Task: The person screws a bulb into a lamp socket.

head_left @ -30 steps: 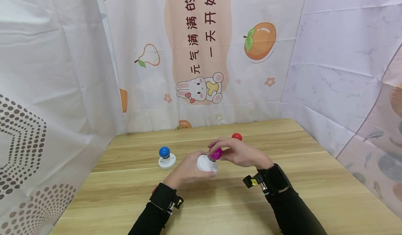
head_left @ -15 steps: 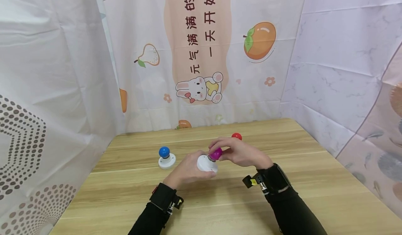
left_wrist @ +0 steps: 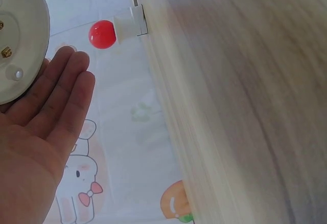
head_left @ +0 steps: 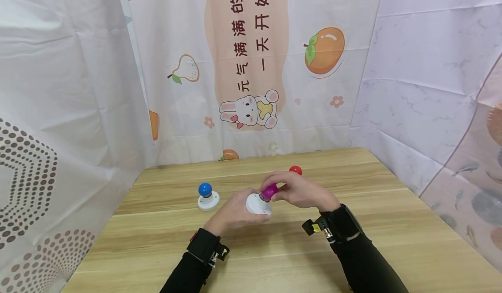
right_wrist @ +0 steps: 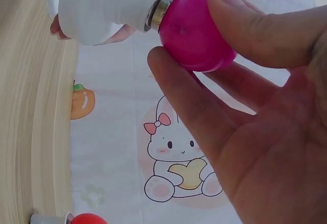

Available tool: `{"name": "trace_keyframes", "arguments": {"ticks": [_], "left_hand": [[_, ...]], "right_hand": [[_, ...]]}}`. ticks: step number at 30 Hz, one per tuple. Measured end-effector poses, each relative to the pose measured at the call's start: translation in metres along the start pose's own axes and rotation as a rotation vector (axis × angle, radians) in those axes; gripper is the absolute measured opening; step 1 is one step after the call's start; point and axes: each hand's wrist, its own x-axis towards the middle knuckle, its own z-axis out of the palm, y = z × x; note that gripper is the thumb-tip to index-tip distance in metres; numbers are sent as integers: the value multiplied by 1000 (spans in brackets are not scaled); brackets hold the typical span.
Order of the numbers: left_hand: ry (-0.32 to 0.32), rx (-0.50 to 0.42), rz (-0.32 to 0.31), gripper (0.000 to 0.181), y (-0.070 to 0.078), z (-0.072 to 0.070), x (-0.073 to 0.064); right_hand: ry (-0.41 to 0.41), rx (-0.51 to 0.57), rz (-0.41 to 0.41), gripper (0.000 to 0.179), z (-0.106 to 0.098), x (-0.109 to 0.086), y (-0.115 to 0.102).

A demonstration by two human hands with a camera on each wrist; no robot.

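Note:
My left hand [head_left: 239, 208] grips a round white lamp holder [head_left: 257, 204] above the table, its socket tilted to the right. In the left wrist view, brass screws show on the underside of the holder's base [left_wrist: 23, 45], with the fingers along its edge. A magenta light bulb [right_wrist: 191, 29] sits at the socket's mouth, and part of its metal cap shows between the glass and the white rim. My right hand [head_left: 303, 190] pinches that bulb between thumb and fingers. The right wrist view shows the thumb on one side of the bulb and the index fingertip against the other.
A blue bulb [head_left: 205, 190] stands in a white holder [head_left: 208, 201] on the wooden table [head_left: 157, 240], left of the hands. Behind the right hand is a red bulb [head_left: 296, 170]; its white holder [left_wrist: 130, 23] shows in the left wrist view. Printed curtains [head_left: 321, 119] enclose the table.
The right fingers have shifted slightly around the magenta bulb. The left hand and the lamp holder stay in place.

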Motion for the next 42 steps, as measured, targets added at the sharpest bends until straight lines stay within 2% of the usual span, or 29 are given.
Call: {"name": "trace_keyframes", "arguments": {"ticks": [13,29,42], "left_hand": [[1,3,21,68,-3,1,2],[4,0,-25,68,0,1,0],[11,3,-2,67,-2,4,2]], "right_hand": [[42,-47,27,29,4,3,-1],[118,-123,111,35,10,6,-10],[144,-165,157,34,13,7,-11]]}}
